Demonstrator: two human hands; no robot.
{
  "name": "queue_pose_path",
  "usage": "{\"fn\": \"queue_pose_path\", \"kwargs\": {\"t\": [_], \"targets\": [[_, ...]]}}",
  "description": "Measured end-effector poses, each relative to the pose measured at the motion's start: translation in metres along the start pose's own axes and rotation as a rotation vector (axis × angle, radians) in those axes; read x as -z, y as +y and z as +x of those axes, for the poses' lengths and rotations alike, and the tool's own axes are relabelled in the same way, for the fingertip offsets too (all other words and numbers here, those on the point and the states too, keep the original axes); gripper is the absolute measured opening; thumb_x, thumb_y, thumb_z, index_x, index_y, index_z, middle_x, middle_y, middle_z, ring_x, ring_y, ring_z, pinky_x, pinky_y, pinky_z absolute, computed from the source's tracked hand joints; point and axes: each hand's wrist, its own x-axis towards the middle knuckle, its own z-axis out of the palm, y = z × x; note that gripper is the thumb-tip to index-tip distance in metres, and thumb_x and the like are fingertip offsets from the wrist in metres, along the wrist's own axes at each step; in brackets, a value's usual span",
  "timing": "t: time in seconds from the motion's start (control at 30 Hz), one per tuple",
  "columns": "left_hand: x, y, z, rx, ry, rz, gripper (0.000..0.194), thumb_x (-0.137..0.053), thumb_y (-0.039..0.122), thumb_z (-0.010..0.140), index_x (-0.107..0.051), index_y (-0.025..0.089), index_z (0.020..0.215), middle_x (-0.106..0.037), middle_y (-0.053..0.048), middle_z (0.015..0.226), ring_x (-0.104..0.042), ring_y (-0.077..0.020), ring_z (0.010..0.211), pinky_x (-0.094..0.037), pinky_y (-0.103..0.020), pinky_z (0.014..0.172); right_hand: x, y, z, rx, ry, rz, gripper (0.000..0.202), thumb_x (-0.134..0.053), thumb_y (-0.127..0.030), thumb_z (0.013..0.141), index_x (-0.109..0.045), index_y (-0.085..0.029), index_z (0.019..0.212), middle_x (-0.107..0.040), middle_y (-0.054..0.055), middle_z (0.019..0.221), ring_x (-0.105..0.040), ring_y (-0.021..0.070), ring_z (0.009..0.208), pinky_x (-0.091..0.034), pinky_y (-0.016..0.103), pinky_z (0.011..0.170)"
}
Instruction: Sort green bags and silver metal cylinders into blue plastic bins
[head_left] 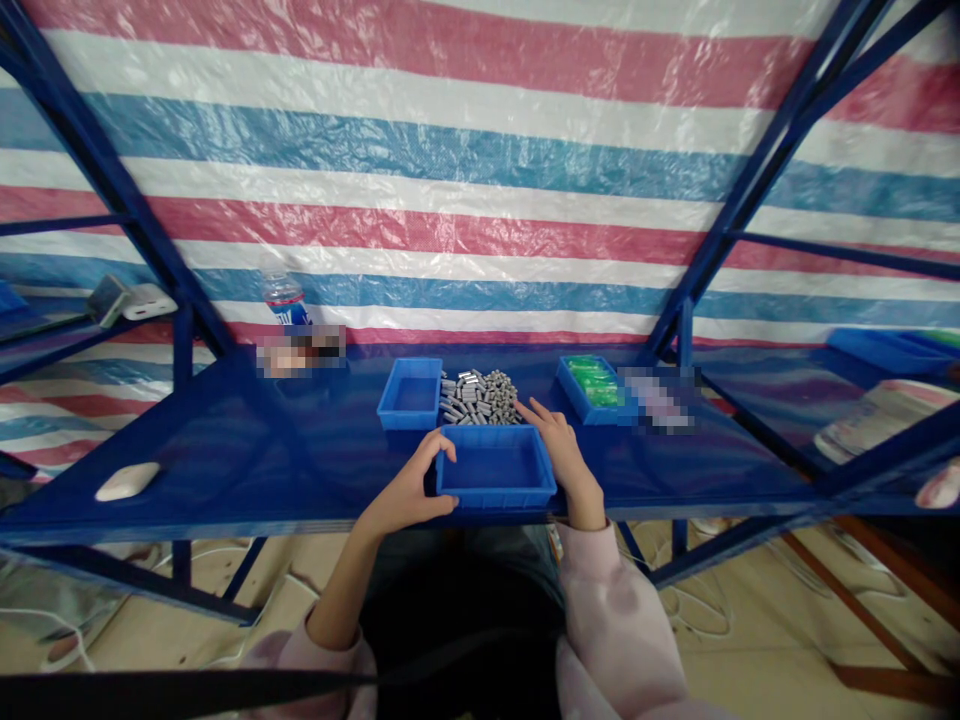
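An unfilled blue plastic bin [496,495] sits at the table's front edge, close to my body. My left hand [416,485] is closed on its left end, thumb at the front and fingers over the rim. Along the bin's right side is my right hand [556,440], its fingers stretched forward and apart. Those fingertips reach the right edge of a heap of small silvery metal cylinders [480,398] lying loose behind the bin. Whether they touch a cylinder, I cannot tell. A second blue bin [410,422], with nothing in it, stands left of the heap.
Right of the heap stands a blue bin [598,412] of green-wrapped items, beside a blurred patch. A plastic bottle [286,300] stands at the back left. A white mouse-shaped object [127,482] lies front left. Blue metal frame posts [686,300] rise at both sides.
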Motion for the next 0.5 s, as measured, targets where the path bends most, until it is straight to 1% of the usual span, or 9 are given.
{"fn": "queue_pose_path", "kwargs": {"t": [0.03, 0.1, 0.2, 0.3, 0.4, 0.5], "targets": [[0.0, 0.0, 0.0, 0.004, -0.002, 0.0, 0.038, -0.061, 0.023, 0.07, -0.043, 0.022, 0.104, -0.043, -0.004, 0.12, -0.041, -0.0236, 0.119, -0.03, -0.033, 0.106, 0.0004, 0.0002, -0.0002, 0.013, -0.01, 0.01, 0.049, -0.041, -0.026, 0.093, -0.042, -0.037, 0.141, -0.037, 0.006, 0.151, -0.043, 0.0316, 0.125, -0.038, 0.051, 0.097], [-0.0001, 0.0002, 0.0, 0.013, 0.0, 0.004, 0.038, -0.061, 0.023, 0.07, -0.043, 0.022, 0.104, -0.043, -0.004, 0.12, -0.041, -0.0236, 0.118, -0.03, -0.033, 0.105, 0.0005, 0.0011, -0.0005, 0.036, -0.008, 0.046, 0.046, -0.042, -0.026, 0.092, -0.048, -0.037, 0.137, -0.042, 0.006, 0.148, -0.043, 0.0317, 0.124, -0.037, 0.051, 0.097], [-0.0002, 0.0012, 0.0001, 0.014, 0.003, 0.007, 0.038, -0.061, 0.023, 0.07, -0.044, 0.022, 0.104, -0.044, -0.004, 0.118, -0.042, -0.0233, 0.118, -0.031, -0.032, 0.104, -0.0013, 0.004, -0.0003, 0.073, 0.065, 0.143, 0.045, -0.04, -0.019, 0.09, -0.057, -0.031, 0.13, -0.055, 0.007, 0.136, -0.048, 0.0284, 0.119, -0.039, 0.047, 0.097], [-0.0005, 0.0018, 0.0005, 0.007, 0.005, 0.007, 0.037, -0.061, 0.023, 0.071, -0.044, 0.022, 0.104, -0.044, -0.004, 0.117, -0.042, -0.0231, 0.117, -0.032, -0.032, 0.104, -0.004, 0.0074, 0.0011, 0.102, 0.156, 0.259, 0.043, -0.042, -0.014, 0.085, -0.064, -0.023, 0.121, -0.065, 0.008, 0.122, -0.054, 0.025, 0.11, -0.042, 0.041, 0.095], [-0.0011, 0.001, 0.0007, 0.009, 0.007, 0.01, 0.037, -0.062, 0.023, 0.072, -0.044, 0.022, 0.104, -0.044, -0.004, 0.117, -0.043, -0.0229, 0.116, -0.032, -0.033, 0.104, -0.0052, 0.009, 0.0029, 0.056, 0.193, 0.32, 0.035, -0.046, -0.013, 0.08, -0.068, -0.019, 0.105, -0.069, 0.01, 0.102, -0.059, 0.0232, 0.096, -0.045, 0.036, 0.088], [-0.002, -0.0001, 0.0006, 0.009, 0.011, 0.016, 0.038, -0.064, 0.024, 0.073, -0.044, 0.022, 0.105, -0.043, -0.004, 0.119, -0.041, -0.0229, 0.118, -0.031, -0.032, 0.105, -0.0047, 0.0089, 0.0039, 0.022, 0.201, 0.337, 0.025, -0.047, -0.013, 0.077, -0.069, -0.019, 0.087, -0.069, 0.007, 0.085, -0.06, 0.022, 0.086, -0.046, 0.034, 0.08]]}}
